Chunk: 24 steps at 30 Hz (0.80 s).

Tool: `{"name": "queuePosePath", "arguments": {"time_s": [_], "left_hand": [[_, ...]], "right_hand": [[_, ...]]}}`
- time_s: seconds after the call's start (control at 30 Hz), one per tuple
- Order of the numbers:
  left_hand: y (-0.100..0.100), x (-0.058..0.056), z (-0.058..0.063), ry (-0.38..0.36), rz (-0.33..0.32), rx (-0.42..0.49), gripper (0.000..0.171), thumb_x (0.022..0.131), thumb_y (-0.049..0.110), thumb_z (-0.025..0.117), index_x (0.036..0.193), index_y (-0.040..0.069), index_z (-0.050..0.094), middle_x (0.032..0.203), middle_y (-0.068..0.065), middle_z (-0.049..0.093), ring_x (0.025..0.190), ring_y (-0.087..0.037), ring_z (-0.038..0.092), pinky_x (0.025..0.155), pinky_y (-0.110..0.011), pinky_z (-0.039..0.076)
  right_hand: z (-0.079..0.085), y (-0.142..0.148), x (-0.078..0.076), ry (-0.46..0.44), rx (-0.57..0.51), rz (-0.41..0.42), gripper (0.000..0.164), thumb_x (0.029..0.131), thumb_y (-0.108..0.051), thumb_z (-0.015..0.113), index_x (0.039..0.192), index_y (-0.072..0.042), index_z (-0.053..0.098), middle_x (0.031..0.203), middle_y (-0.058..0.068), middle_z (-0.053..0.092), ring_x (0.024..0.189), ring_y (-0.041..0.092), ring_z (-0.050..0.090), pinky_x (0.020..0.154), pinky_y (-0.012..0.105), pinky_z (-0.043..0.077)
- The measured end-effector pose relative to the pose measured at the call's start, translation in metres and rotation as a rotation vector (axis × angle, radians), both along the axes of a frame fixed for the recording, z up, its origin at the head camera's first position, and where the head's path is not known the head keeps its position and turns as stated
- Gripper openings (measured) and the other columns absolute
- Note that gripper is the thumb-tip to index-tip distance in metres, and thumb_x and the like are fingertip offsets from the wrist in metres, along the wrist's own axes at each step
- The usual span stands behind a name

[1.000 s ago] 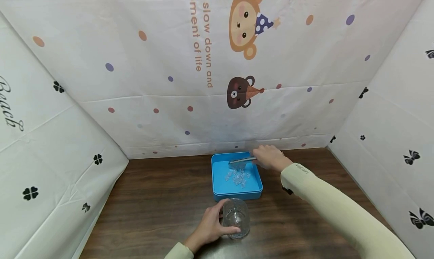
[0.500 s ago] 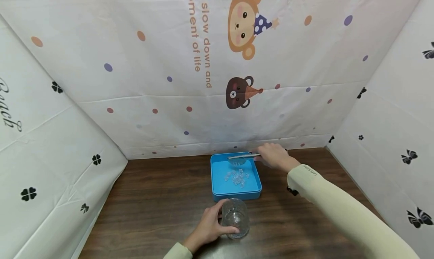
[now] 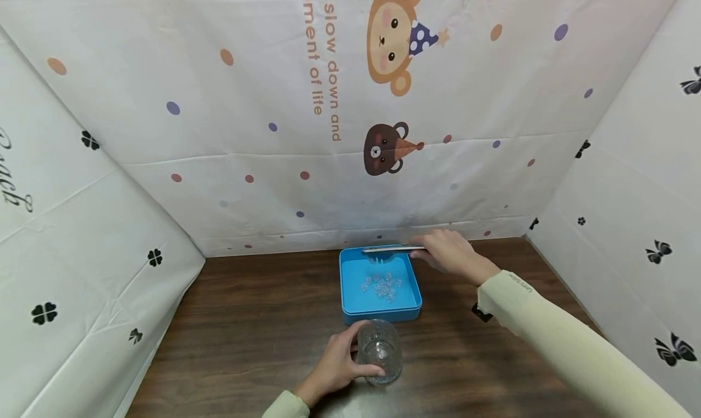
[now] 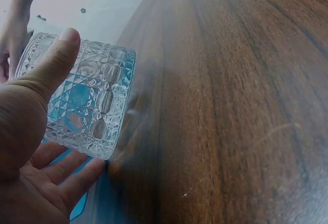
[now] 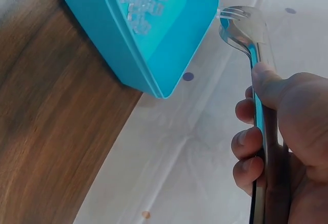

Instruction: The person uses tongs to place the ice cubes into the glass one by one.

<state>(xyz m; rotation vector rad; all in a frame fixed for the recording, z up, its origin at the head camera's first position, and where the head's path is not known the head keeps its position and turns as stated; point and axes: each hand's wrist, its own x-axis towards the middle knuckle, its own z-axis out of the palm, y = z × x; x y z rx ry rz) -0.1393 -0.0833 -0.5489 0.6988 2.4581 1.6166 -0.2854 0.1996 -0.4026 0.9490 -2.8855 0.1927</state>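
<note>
Metal tongs (image 5: 270, 142), right fingers (image 5: 247, 142) curled around

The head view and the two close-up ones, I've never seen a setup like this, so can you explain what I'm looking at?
No machine here: you see somebody's bare left hand and right hand. The wide picture is taken from the head, looking forward and down; the close ones are taken from each wrist. On the brown wooden table sits a blue tray with small clear pieces inside. The left hand holds a patterned clear glass between thumb and fingers. The right hand grips metal tongs by the far side of the tray; I can't tell for sure whether the tips hold a piece.
</note>
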Motion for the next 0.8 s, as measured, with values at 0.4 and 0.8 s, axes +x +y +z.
{"name": "queuePosePath", "arguments": {"time_s": [0.4,0.8], "left_hand": [[-0.001,-0.002,-0.002,0.007,-0.012,-0.003,0.082,0.076,0.039,0.092,0.144,0.015,0.054,0.127,-0.009,0.067,0.112,-0.022,0.068,0.085,-0.021,0.057],[0.0,-0.002,-0.001,-0.006,-0.014,0.001,0.081,0.076,0.039,0.092,0.143,0.017,0.054,0.128,-0.007,0.067,0.115,-0.023,0.067,0.085,-0.022,0.057]], "right_hand": [[0.004,0.012,0.02,0.062,-0.054,0.067,0.008,0.099,-0.024,0.072,0.103,-0.017,0.073,0.07,-0.01,0.06,0.054,0.004,0.048,0.047,0.026,0.038],[0.013,0.019,0.051,0.128,-0.095,0.131,0.007,0.097,-0.026,0.074,0.101,-0.02,0.073,0.079,-0.014,0.065,0.059,0.0,0.047,0.051,0.022,0.039]]}}
